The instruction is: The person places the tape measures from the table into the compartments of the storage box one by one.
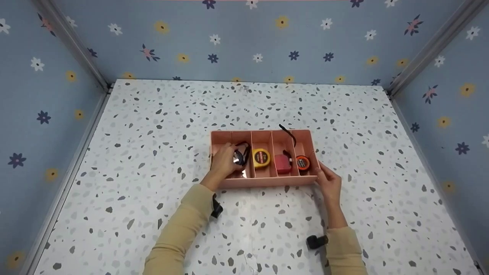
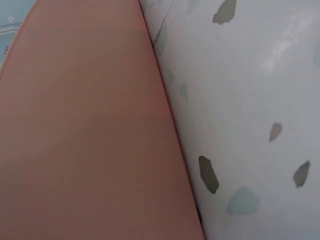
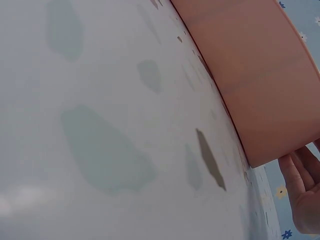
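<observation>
A pink divided box [image 1: 263,182] stands on the table, its compartments side by side. My left hand [image 1: 222,162] reaches into its left end and grips a black and silver tape measure [image 1: 238,157] with a dark wrist strap. To the right, in separate compartments, lie a yellow tape measure [image 1: 261,158], a red tape measure [image 1: 283,164] with a black strap, and a small orange and black tape measure [image 1: 303,163]. My right hand [image 1: 329,183] rests its fingers against the box's right end, near the front corner. In the right wrist view, fingers [image 3: 294,175] touch that end wall.
The speckled white table [image 1: 160,122] extends around the box. Blue flowered panels [image 1: 244,42] close it in at the back and both sides, with grey metal posts [image 1: 70,44] at the rear corners. A black strap end [image 1: 287,132] sticks up at the box's back rim.
</observation>
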`<state>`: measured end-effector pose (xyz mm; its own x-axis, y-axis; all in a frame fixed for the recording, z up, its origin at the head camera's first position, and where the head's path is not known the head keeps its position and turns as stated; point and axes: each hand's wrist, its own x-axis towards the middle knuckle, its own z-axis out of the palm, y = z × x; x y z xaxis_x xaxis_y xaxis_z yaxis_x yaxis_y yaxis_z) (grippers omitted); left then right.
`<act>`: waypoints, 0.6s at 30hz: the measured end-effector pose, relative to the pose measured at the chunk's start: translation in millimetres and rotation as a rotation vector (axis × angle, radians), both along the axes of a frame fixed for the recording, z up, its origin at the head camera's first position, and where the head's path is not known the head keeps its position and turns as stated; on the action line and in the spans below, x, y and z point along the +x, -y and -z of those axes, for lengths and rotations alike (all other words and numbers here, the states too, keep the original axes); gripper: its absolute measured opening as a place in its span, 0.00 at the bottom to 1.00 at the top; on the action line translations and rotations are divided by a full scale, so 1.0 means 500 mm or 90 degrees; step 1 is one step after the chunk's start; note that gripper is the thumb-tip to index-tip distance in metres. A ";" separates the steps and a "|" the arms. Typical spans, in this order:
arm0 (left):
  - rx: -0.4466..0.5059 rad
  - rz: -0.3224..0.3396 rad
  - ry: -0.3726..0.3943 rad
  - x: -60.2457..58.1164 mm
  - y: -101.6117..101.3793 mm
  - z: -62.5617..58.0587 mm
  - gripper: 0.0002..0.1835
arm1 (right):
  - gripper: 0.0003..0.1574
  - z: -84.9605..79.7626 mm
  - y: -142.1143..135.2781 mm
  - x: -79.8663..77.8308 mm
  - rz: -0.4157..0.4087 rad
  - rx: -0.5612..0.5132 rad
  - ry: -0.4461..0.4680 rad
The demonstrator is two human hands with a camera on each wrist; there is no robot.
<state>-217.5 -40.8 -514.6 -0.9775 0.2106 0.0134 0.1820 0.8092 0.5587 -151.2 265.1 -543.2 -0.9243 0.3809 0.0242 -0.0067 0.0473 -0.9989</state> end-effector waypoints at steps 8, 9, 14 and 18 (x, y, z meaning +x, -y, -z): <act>-0.007 0.020 -0.001 -0.001 0.002 -0.002 0.31 | 0.21 0.002 -0.001 0.001 0.005 -0.003 0.011; -0.007 0.020 -0.001 -0.001 0.002 -0.003 0.31 | 0.21 0.002 -0.001 0.001 0.004 -0.003 0.010; -0.002 0.023 -0.004 0.000 0.003 -0.003 0.33 | 0.19 -0.001 -0.001 0.002 0.003 0.005 0.005; 0.014 0.035 -0.012 0.000 0.004 -0.001 0.35 | 0.19 -0.003 0.000 0.001 0.002 0.011 0.007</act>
